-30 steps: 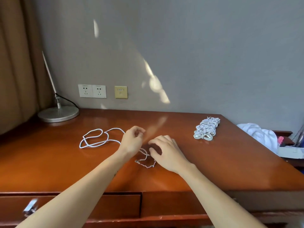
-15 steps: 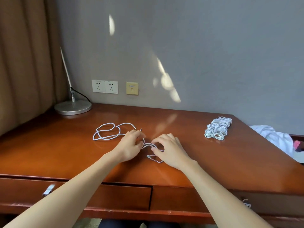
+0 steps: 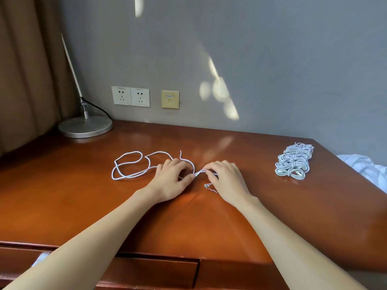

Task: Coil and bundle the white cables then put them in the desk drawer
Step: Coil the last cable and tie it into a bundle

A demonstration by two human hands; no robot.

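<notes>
Both hands are low on the counter (image 3: 240, 216) near its middle, pinching a short doubled stretch of the loose white cable (image 3: 134, 174) between them: the left hand (image 3: 170, 181) has thumb and forefinger closed on the strand at its own right edge, and the right hand (image 3: 227, 180) has its fingertips closed on the same strand from the other side, so the held piece runs nearly level from hand to hand. A frayed, multicoloured end (image 3: 210, 187) lies on the wood just under the right hand's thumb. The slack of this cable lies to the left of the hands and slightly farther from the person, sprawled in open loops whose long axis runs left to right, with a free tip curling up just behind the left hand. The left hand is plainly the nearer one to that slack, so drawing it in for coiling likely falls to that side while the right anchors the start. Well apart to the right, near the counter's far right edge, sits a pile of already coiled white cables (image 3: 294, 161). The desk drawer (image 3: 159, 271) shows below the front edge, shut. A lamp base (image 3: 84, 127) stands at the far left corner.
</notes>
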